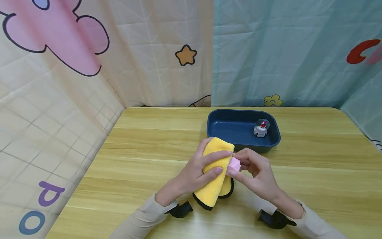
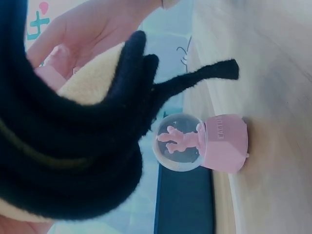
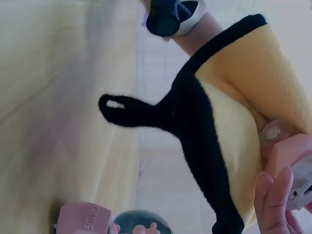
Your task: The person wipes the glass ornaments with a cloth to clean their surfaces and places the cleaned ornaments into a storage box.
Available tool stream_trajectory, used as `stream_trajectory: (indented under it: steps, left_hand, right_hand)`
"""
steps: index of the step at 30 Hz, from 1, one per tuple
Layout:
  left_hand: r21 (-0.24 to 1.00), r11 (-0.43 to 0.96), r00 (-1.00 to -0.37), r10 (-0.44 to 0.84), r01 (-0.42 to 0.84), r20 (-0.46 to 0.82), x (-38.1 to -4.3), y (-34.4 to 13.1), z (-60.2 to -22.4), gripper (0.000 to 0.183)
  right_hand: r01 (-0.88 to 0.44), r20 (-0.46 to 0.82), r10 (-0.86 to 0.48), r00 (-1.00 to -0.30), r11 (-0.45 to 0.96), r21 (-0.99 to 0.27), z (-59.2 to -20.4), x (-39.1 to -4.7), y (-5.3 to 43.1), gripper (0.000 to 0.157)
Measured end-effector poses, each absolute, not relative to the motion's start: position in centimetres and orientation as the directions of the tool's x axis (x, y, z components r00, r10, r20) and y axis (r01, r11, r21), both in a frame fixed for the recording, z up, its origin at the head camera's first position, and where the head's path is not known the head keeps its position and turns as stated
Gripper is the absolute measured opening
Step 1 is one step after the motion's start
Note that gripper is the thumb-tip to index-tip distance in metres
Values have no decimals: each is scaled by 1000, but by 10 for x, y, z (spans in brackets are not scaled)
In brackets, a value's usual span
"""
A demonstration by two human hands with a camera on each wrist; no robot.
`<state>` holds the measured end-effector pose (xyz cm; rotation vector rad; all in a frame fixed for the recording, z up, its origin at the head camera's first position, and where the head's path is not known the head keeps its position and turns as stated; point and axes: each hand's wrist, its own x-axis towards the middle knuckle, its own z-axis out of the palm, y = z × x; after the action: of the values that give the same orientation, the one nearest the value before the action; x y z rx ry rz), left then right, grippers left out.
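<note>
Head: your left hand [image 1: 198, 171] grips the yellow cloth [image 1: 218, 146], your right hand [image 1: 259, 170] pinches a pink globe [image 1: 234, 164], short of the worktop's far edge [image 1: 167, 108]. Left wrist: another globe [image 2: 219, 144] stands. Right wrist: dome [image 3: 269, 134] against cloth, wiping, apparently; next, rotate it.

Under the left fingers [image 1: 215, 157] we see fuzzy, matt yellow cloth [image 1: 222, 163] with black fabric edging [image 3: 197, 114]; the right fingers [image 1: 243, 178] pinch a smooth, faceted pink plastic-looking base [image 1: 234, 164]. Beneath them lies a satiny yellow wood-grain tabletop [image 1: 149, 152].

Behind the cloth [image 1: 221, 164], a tray [image 1: 229, 129] on the table [image 1: 143, 149] holds a snow globe [image 1: 260, 131] at right.
</note>
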<state>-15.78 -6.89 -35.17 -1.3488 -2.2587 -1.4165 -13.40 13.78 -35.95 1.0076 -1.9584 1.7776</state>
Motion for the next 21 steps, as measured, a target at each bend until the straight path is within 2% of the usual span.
stream_trajectory:
  steps: [3, 8, 15, 21]
  left_hand:
    - [593, 179, -561, 612, 785, 558, -159, -70, -352, 40]
    - [565, 185, -544, 613, 804, 573, -159, -70, -352, 40]
    - [607, 179, -575, 600, 774, 557, -160, -69, -353, 41]
    - [640, 170, -601, 579, 749, 550, -159, -69, -354, 41]
  right_hand:
    - [-580, 549, -297, -781, 18, -814, -358, -131, 138, 31]
    - [-514, 484, -308, -819, 19, -857, -356, -130, 139, 31]
    - [-483, 446, -316, -838, 48, -874, -356, -130, 139, 31]
    - [-548, 497, -302, -814, 113, -829, -357, -129, 136, 33]
